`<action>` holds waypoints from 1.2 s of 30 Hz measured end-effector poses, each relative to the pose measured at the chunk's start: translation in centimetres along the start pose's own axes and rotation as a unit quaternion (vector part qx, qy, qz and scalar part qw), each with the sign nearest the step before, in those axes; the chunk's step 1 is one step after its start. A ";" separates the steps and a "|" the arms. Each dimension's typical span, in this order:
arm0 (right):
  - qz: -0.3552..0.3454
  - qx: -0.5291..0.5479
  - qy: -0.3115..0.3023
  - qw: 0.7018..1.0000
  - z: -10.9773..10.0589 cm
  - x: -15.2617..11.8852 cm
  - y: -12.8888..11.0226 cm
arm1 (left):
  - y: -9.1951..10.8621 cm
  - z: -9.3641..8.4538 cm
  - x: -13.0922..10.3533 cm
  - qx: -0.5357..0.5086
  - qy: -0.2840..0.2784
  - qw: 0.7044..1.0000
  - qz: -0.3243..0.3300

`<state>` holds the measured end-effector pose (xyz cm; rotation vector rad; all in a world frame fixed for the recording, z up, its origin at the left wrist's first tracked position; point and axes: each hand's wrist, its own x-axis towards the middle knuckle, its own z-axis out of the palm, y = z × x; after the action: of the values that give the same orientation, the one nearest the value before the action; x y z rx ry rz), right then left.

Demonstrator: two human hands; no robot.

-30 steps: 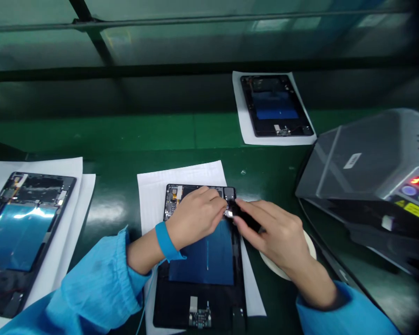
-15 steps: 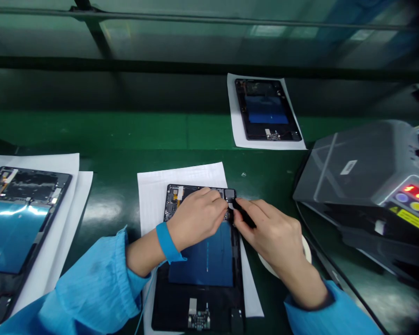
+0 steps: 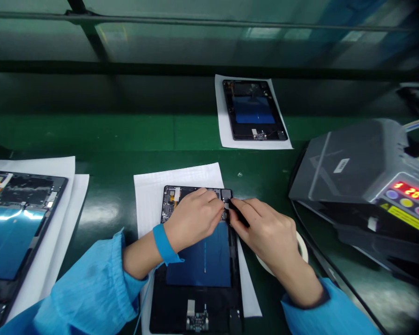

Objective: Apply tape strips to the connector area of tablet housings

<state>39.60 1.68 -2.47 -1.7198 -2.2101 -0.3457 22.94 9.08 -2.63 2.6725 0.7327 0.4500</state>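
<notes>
An opened tablet (image 3: 198, 265), its blue battery and circuit boards bare, lies in front of me on white sheets (image 3: 150, 204). My left hand (image 3: 195, 217) reaches over its upper part, with thumb and fingers pinched together close to the top right corner. Across from it, my right hand (image 3: 270, 235) has its thumb and forefinger closed at the tablet's right edge, near a small pale piece (image 3: 226, 203) by that corner. Whatever either set of fingertips grips is too small or covered to make out. A blue strap (image 3: 166, 244) with a cord circles my left wrist.
A second opened tablet (image 3: 14, 242) lies on paper at the left. Another tablet (image 3: 254, 111) sits on a sheet farther back. To the right stands a grey machine (image 3: 349, 163) with a red lit display. A cream tape roll (image 3: 303, 249) is partly under my right forearm.
The whole scene has shifted slightly left in the view. Both hands keep nearly the same pose at the tablet's top right corner.
</notes>
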 end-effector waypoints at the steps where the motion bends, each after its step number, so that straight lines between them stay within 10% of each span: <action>1: 0.001 -0.001 -0.001 1.000 0.0 0.0 0.0 | 0.0 0.0 0.0 0.001 0.004 1.000 0.001; 36: -0.032 0.029 -0.051 0.998 -0.4 0.3 -1.0 | 0.0 -0.1 -0.1 -0.009 -0.015 1.000 -0.015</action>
<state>38.62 1.55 -1.98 -1.6739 -2.3269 -0.2117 22.77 9.04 -2.58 2.6419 0.7554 0.4051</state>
